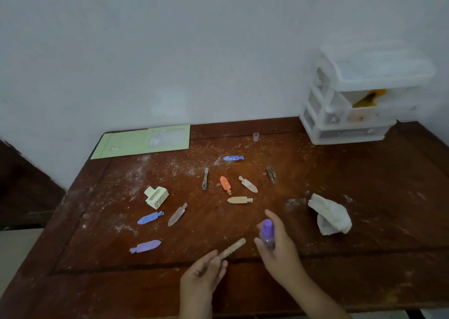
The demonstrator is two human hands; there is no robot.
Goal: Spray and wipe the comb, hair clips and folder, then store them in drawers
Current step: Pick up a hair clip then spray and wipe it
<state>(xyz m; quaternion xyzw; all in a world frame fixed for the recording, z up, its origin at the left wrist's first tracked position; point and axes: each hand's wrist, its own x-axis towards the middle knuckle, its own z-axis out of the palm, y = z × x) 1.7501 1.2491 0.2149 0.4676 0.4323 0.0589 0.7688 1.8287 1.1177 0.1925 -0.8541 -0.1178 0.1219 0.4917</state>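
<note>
Left hand (204, 271) pinches a clip (232, 247); right hand (277, 245) grips the spray bottle (267, 232) beside it. Risk: overspray wetting the desk (364, 258), slippery clip dropping.

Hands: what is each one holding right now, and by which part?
The left hand pinches a pale hair clip by its near end. The right hand grips the purple spray bottle around its body.
</note>
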